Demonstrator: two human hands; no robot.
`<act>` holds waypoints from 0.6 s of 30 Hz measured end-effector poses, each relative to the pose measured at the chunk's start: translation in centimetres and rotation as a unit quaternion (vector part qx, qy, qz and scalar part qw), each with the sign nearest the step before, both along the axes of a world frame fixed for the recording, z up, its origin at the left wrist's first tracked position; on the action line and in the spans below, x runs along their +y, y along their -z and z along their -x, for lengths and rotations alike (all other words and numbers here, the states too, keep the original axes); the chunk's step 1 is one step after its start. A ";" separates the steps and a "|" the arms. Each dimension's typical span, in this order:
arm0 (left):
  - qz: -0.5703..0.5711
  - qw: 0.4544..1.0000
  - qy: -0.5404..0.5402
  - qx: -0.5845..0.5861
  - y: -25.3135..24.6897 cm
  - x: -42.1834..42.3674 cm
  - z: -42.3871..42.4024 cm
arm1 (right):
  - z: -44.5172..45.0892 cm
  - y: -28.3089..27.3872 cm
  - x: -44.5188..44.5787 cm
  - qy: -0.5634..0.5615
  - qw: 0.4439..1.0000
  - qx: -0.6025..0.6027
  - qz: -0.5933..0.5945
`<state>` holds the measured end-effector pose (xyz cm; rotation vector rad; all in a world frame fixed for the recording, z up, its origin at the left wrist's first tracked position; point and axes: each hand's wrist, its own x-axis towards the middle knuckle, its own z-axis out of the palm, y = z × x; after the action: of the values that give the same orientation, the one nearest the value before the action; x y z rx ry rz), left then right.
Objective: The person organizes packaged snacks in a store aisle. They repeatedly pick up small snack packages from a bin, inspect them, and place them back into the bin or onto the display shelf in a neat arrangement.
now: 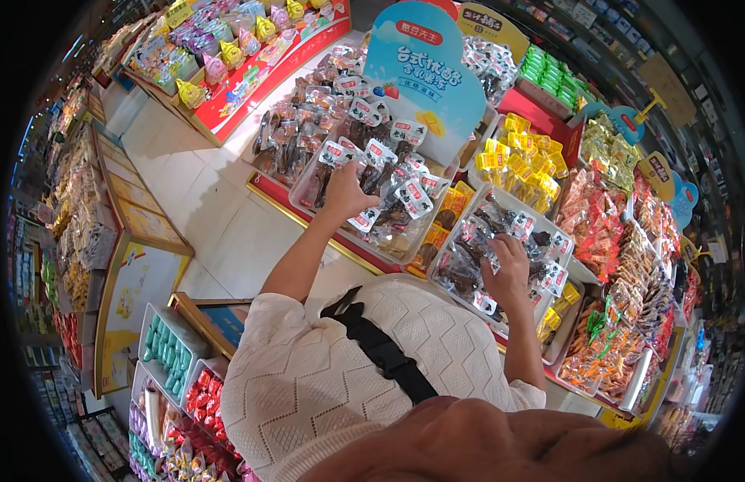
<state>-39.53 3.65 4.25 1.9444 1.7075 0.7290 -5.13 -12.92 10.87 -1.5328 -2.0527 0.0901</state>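
Note:
My left hand [348, 194] rests over a clear plastic bin [402, 256] heaped with vacuum-packed dark snacks [414, 199] in white-and-red topped packets. Its fingers touch the packets at the bin's left side; whether they grip one is hidden. Over a second clear bin [448, 283], to the right, is my right hand [506, 265], fingers bent and spread on similar clear packets [469, 241]. I cannot tell whether it holds one. Yellow-and-brown packets [451, 205] show between the two bins.
A tall blue sign [423, 72] stands behind the left bin. Yellow packets [523, 156] and red packets [592, 223] fill bins to the right. A red-edged candy stand [252, 90] is at the upper left, a snack shelf [137, 301] at the left, and candy bins [174, 349] at the lower left.

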 end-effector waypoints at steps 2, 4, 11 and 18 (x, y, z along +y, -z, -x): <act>0.014 0.999 -0.008 -0.043 0.2 0.1 0.2 | 1.0 -0.2 0.5 -0.015 1.000 0.012 -0.019; 0.001 0.997 -0.030 -0.075 0.1 0.3 0.3 | 2.2 -0.5 1.1 -0.028 0.999 0.025 -0.017; -0.006 0.953 0.001 -0.303 -0.7 -0.9 0.3 | 6.8 -1.0 3.2 -0.092 0.992 0.076 -0.037; 0.029 0.836 0.122 -0.534 -1.4 -4.5 -4.2 | 10.1 -0.4 5.2 -0.156 0.956 0.235 0.076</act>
<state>-35.33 -0.82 5.61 1.2142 0.7490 1.2952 -15.22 -7.69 11.23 -1.1159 -1.9027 0.6808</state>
